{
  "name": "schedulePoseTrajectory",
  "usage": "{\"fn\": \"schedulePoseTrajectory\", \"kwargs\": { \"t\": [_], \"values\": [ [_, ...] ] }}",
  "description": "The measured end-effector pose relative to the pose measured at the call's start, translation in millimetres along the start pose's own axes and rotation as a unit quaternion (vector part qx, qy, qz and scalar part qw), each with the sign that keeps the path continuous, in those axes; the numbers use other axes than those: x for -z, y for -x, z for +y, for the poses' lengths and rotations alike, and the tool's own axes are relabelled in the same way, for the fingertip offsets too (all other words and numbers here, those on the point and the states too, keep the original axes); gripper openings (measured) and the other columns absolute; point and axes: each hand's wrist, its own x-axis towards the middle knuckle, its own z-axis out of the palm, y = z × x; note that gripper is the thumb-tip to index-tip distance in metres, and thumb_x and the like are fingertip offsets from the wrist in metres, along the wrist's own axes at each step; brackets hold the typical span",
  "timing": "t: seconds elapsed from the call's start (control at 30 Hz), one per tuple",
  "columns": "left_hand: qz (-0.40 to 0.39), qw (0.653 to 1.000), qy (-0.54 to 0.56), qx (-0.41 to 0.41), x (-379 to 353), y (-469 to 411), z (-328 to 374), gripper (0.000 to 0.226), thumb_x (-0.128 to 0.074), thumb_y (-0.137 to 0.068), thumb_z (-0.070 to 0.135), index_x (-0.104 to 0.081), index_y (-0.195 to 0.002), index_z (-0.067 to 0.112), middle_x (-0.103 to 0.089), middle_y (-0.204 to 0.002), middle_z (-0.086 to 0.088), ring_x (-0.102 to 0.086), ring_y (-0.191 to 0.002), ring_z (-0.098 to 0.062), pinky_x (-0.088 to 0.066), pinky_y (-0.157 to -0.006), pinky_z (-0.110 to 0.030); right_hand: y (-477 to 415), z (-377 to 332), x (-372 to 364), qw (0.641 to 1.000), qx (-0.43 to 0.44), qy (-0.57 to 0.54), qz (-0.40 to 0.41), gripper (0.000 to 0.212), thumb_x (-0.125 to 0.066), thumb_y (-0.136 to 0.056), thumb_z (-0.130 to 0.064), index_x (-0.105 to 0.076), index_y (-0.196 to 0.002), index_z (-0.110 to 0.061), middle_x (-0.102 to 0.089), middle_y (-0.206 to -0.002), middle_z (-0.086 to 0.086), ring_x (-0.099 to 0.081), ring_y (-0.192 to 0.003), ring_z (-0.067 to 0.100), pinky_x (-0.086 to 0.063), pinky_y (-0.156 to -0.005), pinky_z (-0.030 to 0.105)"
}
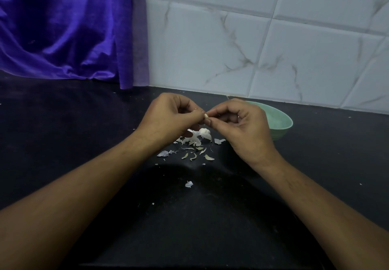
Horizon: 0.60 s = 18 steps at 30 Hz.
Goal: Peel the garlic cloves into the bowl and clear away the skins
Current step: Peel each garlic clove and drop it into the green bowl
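On the countertop [63, 143]: garlic skins [189, 152] in the middle, garlic bulb [203, 132] at their far edge, bowl [280, 130] right, curtain [63, 27] far left

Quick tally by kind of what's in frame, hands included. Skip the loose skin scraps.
Hands: 2, left hand and right hand
Garlic: 2, clove pinched between both hands, garlic head on the counter
Bowl: 1
Cloth: 1
Total: 6

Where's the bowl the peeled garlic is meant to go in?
In the head view, the green bowl sits on the dark counter to the right, just behind the right hand and close to the tiled wall.
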Motion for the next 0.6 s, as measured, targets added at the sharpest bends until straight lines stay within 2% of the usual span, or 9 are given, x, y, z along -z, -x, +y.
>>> {"fn": "schedulePoseTrajectory", "kwargs": {
  "t": [0.13, 0.23, 0.37, 0.43, 0.5, 0.6],
  "values": [
    [-0.038, 0.996, 0.068, 0.034, 1.4, -0.3, 1.2, 0.014, -0.072, -0.097, 0.016, -0.077, -0.095, 0.003, -0.079, -0.089, -0.010, -0.074, -0.078, -0.014, -0.062, -0.068, -0.037, -1.6, 0.6, 1.8, 1.000, -0.002, -0.004, 0.003, 0.011, -0.082, -0.084, 0.000, -0.075, -0.092, -0.004, -0.073, -0.094, 0.015, -0.075, -0.078, 0.027, -0.064, -0.074, 0.039],
    [-0.045, 0.993, 0.099, 0.048, -0.4, 1.3, 1.4, 0.021, -0.074, -0.096, 0.021, -0.075, -0.098, -0.001, -0.078, -0.095, -0.015, -0.073, -0.081, -0.014, -0.061, -0.065, -0.031, -2.2, 2.3, 0.5, 1.000, -0.007, -0.013, 0.002, 0.013, -0.081, -0.085, 0.001, -0.072, -0.092, -0.006, -0.072, -0.093, 0.017, -0.075, -0.079, 0.027, -0.063, -0.072, 0.035],
    [-0.045, 0.989, 0.126, 0.060, -1.3, 1.2, 1.1, 0.014, -0.075, -0.094, 0.014, -0.076, -0.097, 0.001, -0.076, -0.087, -0.012, -0.072, -0.079, -0.014, -0.062, -0.065, -0.029, -2.1, 0.4, 0.0, 0.999, -0.030, -0.011, -0.015, 0.014, -0.081, -0.085, -0.001, -0.071, -0.095, -0.006, -0.074, -0.086, 0.009, -0.074, -0.074, 0.021, -0.058, -0.066, 0.028],
    [-0.051, 0.988, 0.131, 0.060, 0.0, 0.8, 2.1, 0.011, -0.073, -0.095, 0.012, -0.077, -0.098, 0.002, -0.077, -0.085, -0.011, -0.072, -0.078, -0.014, -0.062, -0.064, -0.028, -1.7, -0.2, 1.2, 0.999, -0.038, -0.008, -0.012, 0.014, -0.081, -0.086, -0.003, -0.072, -0.095, -0.007, -0.074, -0.080, 0.008, -0.073, -0.069, 0.024, -0.060, -0.063, 0.034],
    [-0.052, 0.990, 0.117, 0.052, 0.5, 0.9, 2.8, 0.010, -0.072, -0.096, 0.010, -0.077, -0.099, 0.003, -0.078, -0.089, -0.014, -0.072, -0.079, -0.015, -0.062, -0.063, -0.028, -1.5, -0.4, 2.1, 0.999, -0.046, -0.022, -0.007, 0.014, -0.081, -0.086, -0.002, -0.072, -0.095, -0.007, -0.073, -0.078, 0.012, -0.073, -0.071, 0.034, -0.062, -0.071, 0.048],
    [-0.033, 0.998, 0.049, 0.018, 1.2, 0.4, 1.4, 0.006, -0.074, -0.095, 0.012, -0.079, -0.096, 0.009, -0.078, -0.088, -0.014, -0.073, -0.079, -0.016, -0.062, -0.067, -0.035, -2.2, -0.4, 1.0, 0.996, -0.065, -0.054, -0.001, 0.013, -0.080, -0.085, 0.002, -0.073, -0.094, -0.005, -0.075, -0.081, 0.017, -0.075, -0.077, 0.039, -0.063, -0.078, 0.052]
  ]
}}
